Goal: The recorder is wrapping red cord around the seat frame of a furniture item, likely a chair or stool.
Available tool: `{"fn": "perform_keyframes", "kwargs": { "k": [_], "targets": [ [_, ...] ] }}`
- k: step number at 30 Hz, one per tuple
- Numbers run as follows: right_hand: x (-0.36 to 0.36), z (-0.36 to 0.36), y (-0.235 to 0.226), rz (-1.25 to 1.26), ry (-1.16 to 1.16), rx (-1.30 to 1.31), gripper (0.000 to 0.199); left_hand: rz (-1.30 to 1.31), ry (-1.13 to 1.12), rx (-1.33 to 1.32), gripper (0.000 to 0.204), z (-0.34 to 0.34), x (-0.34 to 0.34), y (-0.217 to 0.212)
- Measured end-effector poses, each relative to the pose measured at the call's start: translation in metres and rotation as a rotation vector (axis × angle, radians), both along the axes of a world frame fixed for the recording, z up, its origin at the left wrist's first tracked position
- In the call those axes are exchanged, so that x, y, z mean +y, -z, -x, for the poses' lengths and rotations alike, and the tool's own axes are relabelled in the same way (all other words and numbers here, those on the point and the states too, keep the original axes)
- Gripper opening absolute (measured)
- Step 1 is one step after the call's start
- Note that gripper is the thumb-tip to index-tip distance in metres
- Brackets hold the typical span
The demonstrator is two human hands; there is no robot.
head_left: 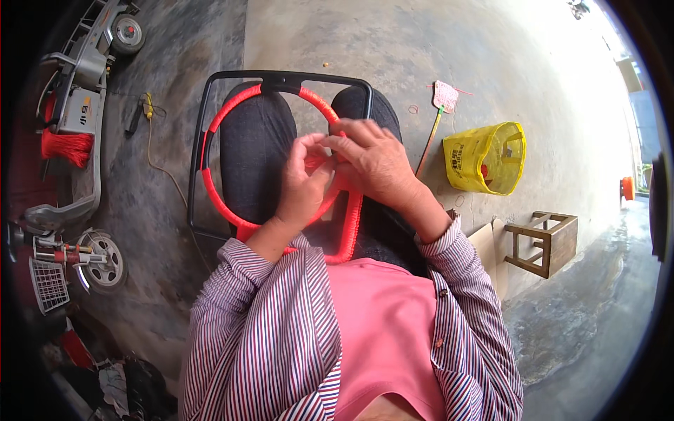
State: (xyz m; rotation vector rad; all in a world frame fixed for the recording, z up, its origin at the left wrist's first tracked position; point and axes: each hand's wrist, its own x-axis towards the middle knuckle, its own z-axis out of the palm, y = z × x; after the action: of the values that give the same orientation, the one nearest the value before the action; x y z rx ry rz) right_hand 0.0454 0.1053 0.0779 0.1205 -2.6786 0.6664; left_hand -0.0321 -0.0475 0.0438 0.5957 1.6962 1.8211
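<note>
Across my lap lies a black frame [197, 165] holding a ring wrapped in bright orange-red cord [319, 104]. Lower right, a straight bar [351, 228] carries the same wrapping. My left hand [302, 184] is closed in a pinch inside the ring, with red cord [314, 163] showing between its fingers. Over the ring's right side is my right hand [379, 160], its thumb and index finger curled toward the left fingertips. Its other fingers are slightly blurred, and whatever it pinches is hidden. The two hands meet or nearly meet.
A yellow bag [467, 161] stands to the right, near a wooden stool [562, 245] and a pink fly swatter [445, 97]. At left, a bundle of red cord [67, 147] hangs on a wheeled vehicle [88, 70]. A cable [165, 168] crosses the floor.
</note>
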Motion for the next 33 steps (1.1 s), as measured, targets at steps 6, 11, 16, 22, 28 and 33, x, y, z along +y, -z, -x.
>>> {"fn": "perform_keyframes", "kwargs": {
  "k": [6, 11, 16, 22, 28, 33],
  "targets": [
    [0.018, -0.034, 0.028, 0.104, 0.411, 0.147, 0.03, 0.135, 0.005, -0.441, 0.027, 0.007, 0.0, 0.0],
    [-0.001, -0.041, 0.036, 0.08, 0.237, -0.085, 0.028, 0.122, 0.191, -0.662, 0.026, 0.004, 0.004, -0.015],
    [0.018, -0.068, 0.034, 0.857, 0.238, 0.064, 0.013, 0.073, 0.209, -0.725, 0.025, 0.009, -0.001, -0.005],
    [0.091, -0.175, 0.005, 1.828, -0.042, 0.552, 0.014, -0.041, 0.152, -0.756, 0.025, 0.007, 0.0, -0.012],
    [0.085, -0.161, 0.002, 1.624, 0.526, 0.46, 0.024, -0.048, 0.18, -0.715, 0.019, 0.008, -0.002, 0.002],
    [-0.002, -0.071, 0.019, 1.215, 0.363, -0.273, 0.014, 0.035, 0.26, -0.606, 0.013, 0.002, -0.006, -0.009]
  ]
}}
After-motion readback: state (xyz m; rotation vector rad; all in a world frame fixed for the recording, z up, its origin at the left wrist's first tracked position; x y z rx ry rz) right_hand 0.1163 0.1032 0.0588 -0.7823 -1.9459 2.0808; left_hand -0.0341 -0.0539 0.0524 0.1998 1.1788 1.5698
